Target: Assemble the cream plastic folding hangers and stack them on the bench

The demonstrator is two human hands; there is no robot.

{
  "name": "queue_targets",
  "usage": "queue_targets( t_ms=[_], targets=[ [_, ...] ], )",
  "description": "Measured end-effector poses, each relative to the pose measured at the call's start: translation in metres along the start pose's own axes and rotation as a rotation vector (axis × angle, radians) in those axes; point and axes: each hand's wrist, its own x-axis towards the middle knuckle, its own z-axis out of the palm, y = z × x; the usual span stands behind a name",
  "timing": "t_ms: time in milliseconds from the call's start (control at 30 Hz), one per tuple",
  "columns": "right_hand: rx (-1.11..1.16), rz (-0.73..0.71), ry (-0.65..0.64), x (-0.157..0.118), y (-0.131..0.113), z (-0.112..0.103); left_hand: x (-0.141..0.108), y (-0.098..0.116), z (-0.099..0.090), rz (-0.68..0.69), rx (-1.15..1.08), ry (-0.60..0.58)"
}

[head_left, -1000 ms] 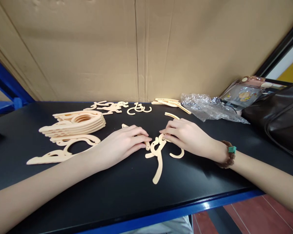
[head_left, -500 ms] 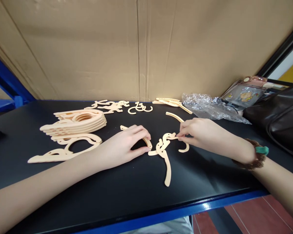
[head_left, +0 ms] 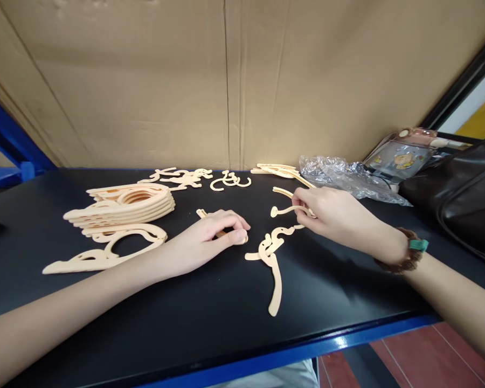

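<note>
— What is held by the right hand (head_left: 331, 213)?
— A hooked strip (head_left: 285, 210), pinched just beyond the curved piece (head_left: 271, 257).
— And the left hand (head_left: 210, 237)?
— A stick (head_left: 212, 225) is gripped, left of that piece.

stacked pieces (head_left: 123, 205) left, plastic bag (head_left: 347, 180) right

Pale cream curved piece (head_left: 288, 210) in the right hand (head_left: 335, 215); cream strip (head_left: 210, 223) under the left hand (head_left: 204, 240). Black tabletop (head_left: 186, 312), blue edge. Brown bead bracelet (head_left: 404, 253) with teal tag. Beyond both hands, plain tan cardboard (head_left: 186, 81).
</note>
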Motion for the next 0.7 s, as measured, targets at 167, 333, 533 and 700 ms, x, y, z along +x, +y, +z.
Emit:
queue_targets(
  t_ms=[167,333,533,700],
  targets=[
    [0.098,0.002,0.184,0.0,-0.007,-0.004,0.0,0.002,0.003,0.093,0.058,0.025],
    [0.535,0.098,0.185,-0.001,-0.013,-0.006,-0.001,0.005,0.003,0.004,0.046,0.13],
    [1.232,0.102,0.057,0.004,-0.02,0.003,-0.005,0.01,0.003,-0.021,0.078,0.054],
    [1.442,0.152,-0.005,0.004,-0.025,0.011,-0.006,0.009,0.004,0.057,0.123,0.012]
  ],
)
